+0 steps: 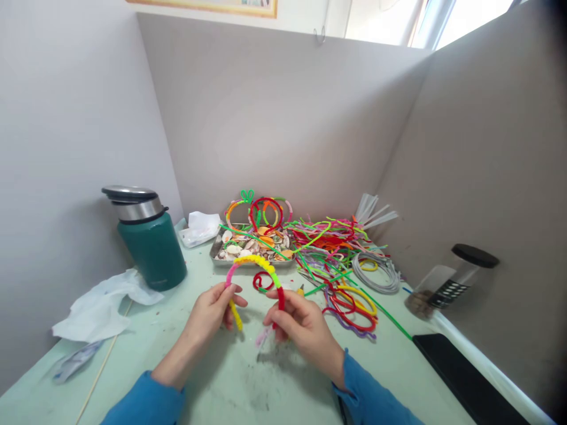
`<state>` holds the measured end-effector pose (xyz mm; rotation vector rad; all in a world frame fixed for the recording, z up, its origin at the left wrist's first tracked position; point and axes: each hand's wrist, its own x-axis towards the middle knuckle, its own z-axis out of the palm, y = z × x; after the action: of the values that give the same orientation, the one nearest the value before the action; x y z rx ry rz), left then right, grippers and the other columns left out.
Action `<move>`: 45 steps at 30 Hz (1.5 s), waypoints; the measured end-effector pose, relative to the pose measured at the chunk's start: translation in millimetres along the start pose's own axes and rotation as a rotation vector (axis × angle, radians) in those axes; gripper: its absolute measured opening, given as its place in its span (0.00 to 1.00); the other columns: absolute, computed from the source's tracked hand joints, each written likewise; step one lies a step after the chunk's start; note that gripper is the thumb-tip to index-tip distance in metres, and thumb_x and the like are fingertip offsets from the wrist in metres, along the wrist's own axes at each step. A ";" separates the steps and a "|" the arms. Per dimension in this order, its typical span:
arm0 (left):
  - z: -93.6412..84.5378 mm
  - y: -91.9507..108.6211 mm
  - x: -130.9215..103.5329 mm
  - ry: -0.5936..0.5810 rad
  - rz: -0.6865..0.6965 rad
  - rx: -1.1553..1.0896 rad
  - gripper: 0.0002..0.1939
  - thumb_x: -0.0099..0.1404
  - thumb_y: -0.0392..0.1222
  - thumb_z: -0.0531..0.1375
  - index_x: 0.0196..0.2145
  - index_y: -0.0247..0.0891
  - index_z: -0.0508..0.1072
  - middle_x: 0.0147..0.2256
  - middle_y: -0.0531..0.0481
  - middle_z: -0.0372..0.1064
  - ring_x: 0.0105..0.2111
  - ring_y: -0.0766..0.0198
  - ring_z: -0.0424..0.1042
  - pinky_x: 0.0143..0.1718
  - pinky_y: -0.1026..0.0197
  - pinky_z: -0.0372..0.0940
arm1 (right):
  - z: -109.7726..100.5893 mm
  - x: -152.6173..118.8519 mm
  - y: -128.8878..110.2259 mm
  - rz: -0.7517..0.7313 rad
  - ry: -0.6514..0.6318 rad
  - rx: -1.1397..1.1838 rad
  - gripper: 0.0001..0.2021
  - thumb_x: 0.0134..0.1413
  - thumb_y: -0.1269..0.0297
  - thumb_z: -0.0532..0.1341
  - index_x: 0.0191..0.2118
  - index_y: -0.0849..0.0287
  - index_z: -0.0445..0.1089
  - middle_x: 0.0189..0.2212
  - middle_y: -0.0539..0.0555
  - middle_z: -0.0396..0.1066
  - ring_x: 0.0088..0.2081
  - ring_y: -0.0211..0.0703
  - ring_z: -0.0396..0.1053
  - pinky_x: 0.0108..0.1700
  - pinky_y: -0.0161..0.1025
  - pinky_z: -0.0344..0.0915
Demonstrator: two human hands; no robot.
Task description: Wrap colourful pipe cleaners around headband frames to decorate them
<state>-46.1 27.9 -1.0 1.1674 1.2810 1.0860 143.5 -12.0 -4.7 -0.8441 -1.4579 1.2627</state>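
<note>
Between my two hands a strip wrapped in fuzzy pipe cleaner [252, 258] bends into an arch, with pink, yellow, light green and red sections. My left hand [218, 307] pinches its pink side, and a yellow end hangs below the fingers. On the other side my right hand [301, 324] grips the red section between thumb and fingers. A pale pink tip shows beneath the right fingers, partly hidden. Just behind the hands lies a small red pipe cleaner coil [263, 282] on the table.
Behind, a metal tray [217, 260] holds shells, with several wrapped rings [266, 213] above it. Loose pipe cleaners [328, 236] and a grey wire coil [376, 273] lie to the right. A green bottle [153, 251] and tissue [104, 304] stand left; a clear jar [460, 274] and black phone-like slab [460, 372] are right.
</note>
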 end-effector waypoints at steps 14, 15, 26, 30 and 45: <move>7.9 -6.4 -0.8 -0.061 -0.052 -0.197 0.14 0.60 0.46 0.58 0.36 0.31 0.71 0.28 0.46 0.72 0.21 0.69 0.70 0.24 0.65 0.67 | 11.3 -9.8 -8.5 -0.340 -0.317 -0.478 0.09 0.57 0.65 0.57 0.41 0.58 0.73 0.33 0.54 0.74 0.35 0.39 0.70 0.39 0.34 0.65; 8.4 -4.6 -2.9 -0.079 -0.039 -0.210 0.13 0.60 0.46 0.58 0.36 0.31 0.71 0.29 0.45 0.72 0.22 0.69 0.70 0.25 0.66 0.67 | 12.1 -9.9 -7.2 -0.358 -0.338 -0.501 0.09 0.58 0.65 0.56 0.40 0.58 0.73 0.33 0.54 0.74 0.36 0.39 0.71 0.39 0.34 0.65; 8.4 -3.3 -5.0 -0.046 -0.032 -0.151 0.15 0.61 0.48 0.56 0.36 0.30 0.70 0.30 0.44 0.73 0.20 0.69 0.69 0.24 0.66 0.66 | 17.6 -13.0 -0.8 -0.402 -0.467 -0.721 0.11 0.58 0.63 0.57 0.46 0.57 0.69 0.40 0.56 0.71 0.40 0.42 0.69 0.42 0.36 0.63; 12.7 -4.4 -4.2 0.094 0.079 -0.021 0.16 0.59 0.50 0.56 0.32 0.31 0.71 0.23 0.49 0.72 0.19 0.67 0.69 0.22 0.65 0.65 | 21.1 -14.8 -2.0 -0.397 -0.482 -0.795 0.13 0.57 0.64 0.57 0.48 0.57 0.67 0.43 0.56 0.70 0.42 0.43 0.68 0.43 0.36 0.63; -2.1 -5.8 -1.0 0.250 0.275 0.155 0.18 0.61 0.54 0.53 0.28 0.35 0.71 0.17 0.52 0.68 0.19 0.65 0.67 0.25 0.65 0.61 | 20.3 -6.9 17.2 -0.096 0.163 -0.255 0.11 0.62 0.60 0.50 0.47 0.56 0.61 0.37 0.55 0.70 0.28 0.38 0.68 0.29 0.34 0.65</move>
<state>-48.5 26.3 -6.5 1.3868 1.4459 1.3887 124.2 -20.5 -22.4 -1.0085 -1.5272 0.9272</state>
